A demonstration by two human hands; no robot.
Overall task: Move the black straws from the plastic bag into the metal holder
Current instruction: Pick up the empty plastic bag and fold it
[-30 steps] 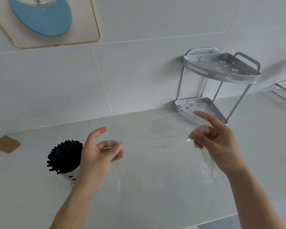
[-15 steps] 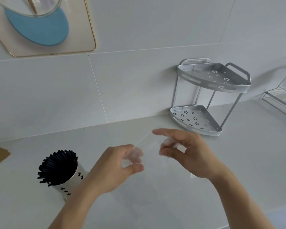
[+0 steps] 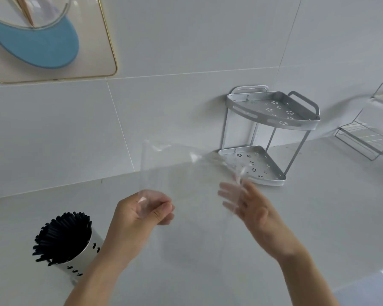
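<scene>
I am finding the clear plastic bag (image 3: 181, 173) hard to trace, its edges fading against the pale counter (image 3: 318, 217). My left hand (image 3: 139, 215) is pinching its lower corner; my blurred right hand (image 3: 250, 208) is lying half open against it, grip unclear. The black straws (image 3: 62, 234) are standing upright, leaning slightly left, in the perforated metal holder (image 3: 84, 259) at lower left.

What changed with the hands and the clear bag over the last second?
The hands closed together, then parted again; the clear plastic bag now stands taller, pinched by the left hand, the right hand blurred at its edge. The black straws stayed in the perforated metal holder.
</scene>
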